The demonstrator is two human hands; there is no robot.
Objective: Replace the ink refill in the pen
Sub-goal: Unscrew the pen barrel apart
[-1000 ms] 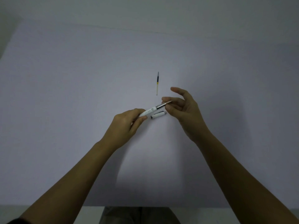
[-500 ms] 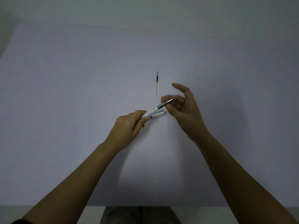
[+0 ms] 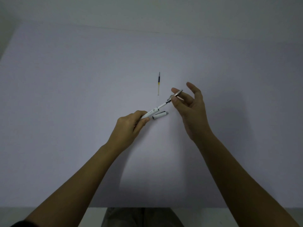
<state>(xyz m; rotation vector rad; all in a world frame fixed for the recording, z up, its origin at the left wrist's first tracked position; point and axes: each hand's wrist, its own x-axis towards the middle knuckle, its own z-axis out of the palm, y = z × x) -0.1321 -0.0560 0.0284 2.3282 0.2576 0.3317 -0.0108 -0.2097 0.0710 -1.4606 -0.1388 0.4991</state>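
Observation:
My left hand [image 3: 129, 126] grips the white pen barrel [image 3: 150, 113], which slants up to the right. My right hand [image 3: 188, 104] pinches the pen's metal tip section [image 3: 176, 95] between thumb and fingers, its other fingers spread. The tip section has come away from the barrel, and a thin white refill [image 3: 162, 105] shows in the gap between them. The white pen cap [image 3: 159, 115] lies on the table just below the barrel. A separate refill [image 3: 158, 83], dark at its far end, then yellow and clear, lies on the table beyond the hands.
A pale lilac tabletop [image 3: 82, 95] fills the view, with its far edge near the wall. The near edge runs along the bottom, where my lap [image 3: 139, 217] shows.
My right hand has pulled the metal tip section up and to the right, away from the barrel, exposing the refill. My left hand has stayed almost still.

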